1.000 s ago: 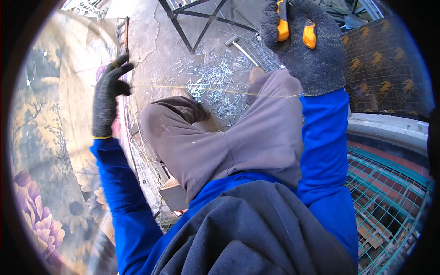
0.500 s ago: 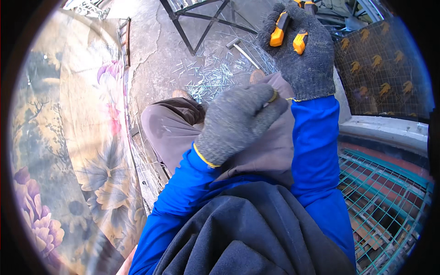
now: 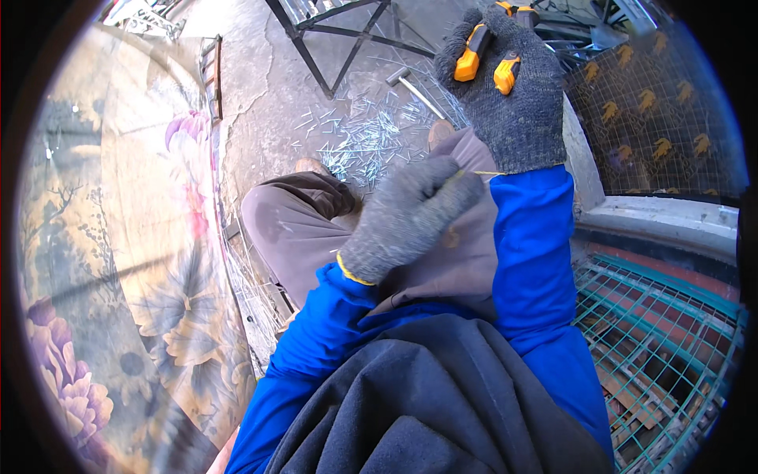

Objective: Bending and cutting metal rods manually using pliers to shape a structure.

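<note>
Both hands wear grey knitted gloves with yellow cuff edges. My right hand point(image 3: 509, 103), raised at the upper right, grips pliers point(image 3: 469, 59) with orange and black handles. Their jaws are hidden or too small to make out. Over my lap, my left hand point(image 3: 418, 209) is closed in a pinch. A thin yellow thread point(image 3: 483, 173) stretches taut from its fingers to the cuff of the right glove.
Short cut metal rods point(image 3: 375, 142) lie scattered on the concrete floor past my knees. Beyond them are a hammer point(image 3: 414, 88) and a black metal stand point(image 3: 320, 71). Floral sheeting point(image 3: 166, 276) covers the left side; a green wire grid point(image 3: 655, 332) is at my right.
My left hand has shifted slightly left and down, and more of the yellow thread shows between it and the right cuff. My right hand, with the pliers, has moved a little left.
</note>
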Motion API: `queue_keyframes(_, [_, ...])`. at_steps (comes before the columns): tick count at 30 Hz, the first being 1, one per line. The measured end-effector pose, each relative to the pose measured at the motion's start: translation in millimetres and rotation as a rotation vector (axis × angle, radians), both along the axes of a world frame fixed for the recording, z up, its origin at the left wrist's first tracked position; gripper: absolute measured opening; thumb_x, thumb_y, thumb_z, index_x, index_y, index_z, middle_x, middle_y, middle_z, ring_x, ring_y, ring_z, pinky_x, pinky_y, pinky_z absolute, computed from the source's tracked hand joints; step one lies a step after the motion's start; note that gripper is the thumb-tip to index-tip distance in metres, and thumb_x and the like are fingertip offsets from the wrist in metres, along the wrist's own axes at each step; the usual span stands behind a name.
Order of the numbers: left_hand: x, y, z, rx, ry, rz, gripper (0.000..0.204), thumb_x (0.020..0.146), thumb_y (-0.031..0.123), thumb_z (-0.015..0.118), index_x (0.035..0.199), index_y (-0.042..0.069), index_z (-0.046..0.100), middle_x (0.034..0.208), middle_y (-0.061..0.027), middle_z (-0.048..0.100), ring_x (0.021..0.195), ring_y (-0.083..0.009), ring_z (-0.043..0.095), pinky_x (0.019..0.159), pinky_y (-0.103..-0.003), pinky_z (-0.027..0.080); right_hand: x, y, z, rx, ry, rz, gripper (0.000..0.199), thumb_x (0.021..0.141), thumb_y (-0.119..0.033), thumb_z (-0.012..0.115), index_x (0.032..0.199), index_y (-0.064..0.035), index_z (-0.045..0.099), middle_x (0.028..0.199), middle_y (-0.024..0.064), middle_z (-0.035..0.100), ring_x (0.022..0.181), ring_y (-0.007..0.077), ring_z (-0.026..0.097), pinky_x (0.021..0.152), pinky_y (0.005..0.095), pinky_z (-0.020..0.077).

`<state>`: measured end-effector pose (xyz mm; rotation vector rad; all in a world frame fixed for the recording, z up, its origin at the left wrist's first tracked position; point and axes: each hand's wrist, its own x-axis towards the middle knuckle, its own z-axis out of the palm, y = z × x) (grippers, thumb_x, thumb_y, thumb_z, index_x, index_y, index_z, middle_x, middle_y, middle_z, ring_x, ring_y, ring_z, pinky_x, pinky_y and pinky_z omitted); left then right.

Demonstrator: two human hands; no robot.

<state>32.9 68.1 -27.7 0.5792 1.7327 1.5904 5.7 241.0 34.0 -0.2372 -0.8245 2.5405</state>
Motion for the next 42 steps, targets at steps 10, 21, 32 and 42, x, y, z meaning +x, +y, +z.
queue_keyframes(10, [-28,-13,7,0.809,-0.627,0.335,0.035,0.108,0.034,0.053,0.081,0.012,0.055,0.082,-0.0069,0.058,0.095,-0.0287,0.063,0.095,-0.05,0.05,-7,27,-37,0.065,0.06,0.125,0.03,0.102,-0.025,0.061,0.123,-0.0043,0.062,0.109,0.0106,0.067,0.098,0.0233,0.068,0.082,0.0388,0.0596])
queue_keyframes(21, [-11,-9,7,0.126,-0.131,0.157,0.031,0.105,0.025,0.064,0.127,0.002,0.064,0.101,-0.0031,0.065,0.089,-0.0071,0.059,0.082,-0.024,0.05,3,17,-58,0.084,0.026,0.091,0.037,0.104,-0.031,0.057,0.129,-0.0047,0.059,0.117,0.0103,0.065,0.102,0.0235,0.066,0.091,0.0421,0.0567])
queue_keyframes(32, [-11,-3,-23,0.166,0.135,-0.185,0.031,0.102,0.021,0.063,0.123,-0.002,0.065,0.108,-0.0129,0.072,0.096,-0.017,0.062,0.088,-0.036,0.051,-1,-31,-10,0.081,-0.185,0.162,0.034,0.097,-0.02,0.067,0.126,-0.0038,0.059,0.091,0.0072,0.065,0.074,0.0196,0.069,0.063,0.0353,0.0603])
queue_keyframes(42, [0,-16,-19,0.138,0.175,-0.095,0.036,0.102,0.019,0.063,0.13,-0.003,0.062,0.121,-0.0148,0.071,0.112,-0.0203,0.064,0.099,-0.036,0.05,-3,-43,-7,0.307,-0.17,0.223,0.038,0.095,-0.019,0.071,0.126,0.0005,0.058,0.092,0.0088,0.065,0.076,0.0185,0.069,0.065,0.0329,0.0608])
